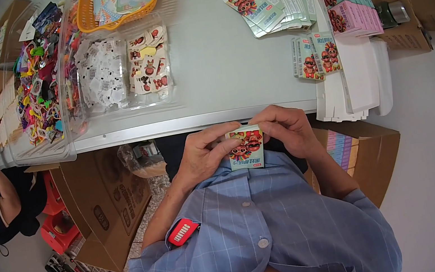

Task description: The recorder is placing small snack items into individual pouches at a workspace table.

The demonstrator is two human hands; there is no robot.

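Observation:
Between my two hands is a small pale green printed box (247, 157) with red cartoon figures, held close to my shirt just off the table's front edge. My left hand (210, 151) is closed on its left side, the thumb lying across the front. At the upper right corner, the bent fingers of my right hand (287, 129) pinch the box. Whether anything is inside it cannot be seen. Ahead on the table, a fan of flat green cartons (287, 2) lies to the right. Closer in, several similar green boxes (310, 58) stand together.
At the left are a clear bin of colourful small trinkets (40, 78), a clear tray (128, 111) with white packets and printed cards, and an orange basket (82, 18). Pink boxes (353, 20) and white cardboard strips (356, 80) sit right. Open cartons (110, 210) stand below; a person (7, 192) is far left.

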